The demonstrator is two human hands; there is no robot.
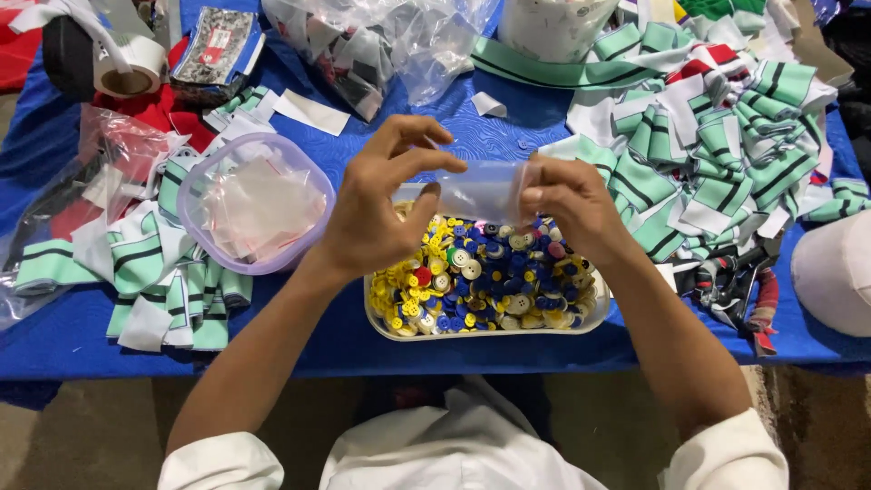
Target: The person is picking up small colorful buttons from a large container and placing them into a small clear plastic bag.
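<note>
Above the shallow white tray (396, 328) heaped with yellow, blue, white and red buttons (485, 281), in the head camera's view, both hands hold a small clear plastic bag (476, 189) between them. The left hand (376, 204) pinches the bag's left end between thumb and forefinger, its other fingers spread and raised. The right hand (567, 204) is closed on the bag's right end, fingertips curled over the edge. The bag hangs just over the far rim of the tray, stretched flat between the two grips.

The tray sits on a table covered in a blue patterned cloth (508, 136), at its near edge. Left of the tray stands a round lilac plastic tub (195, 227) holding a stack of clear small bags (259, 204). Further left of the tray, and in front of the tub, lie folded green, white and black striped fabric pieces (172, 290). Right of the tray a larger heap of the same striped fabric pieces (726, 145) spreads toward the far right corner. Beyond the tray lies a crumpled clear plastic sack (381, 45) with more fabric in it. Far left of the tray, at the back, rests a white tape roll (127, 68). The person's white sleeves (726, 458) show at the bottom.
</note>
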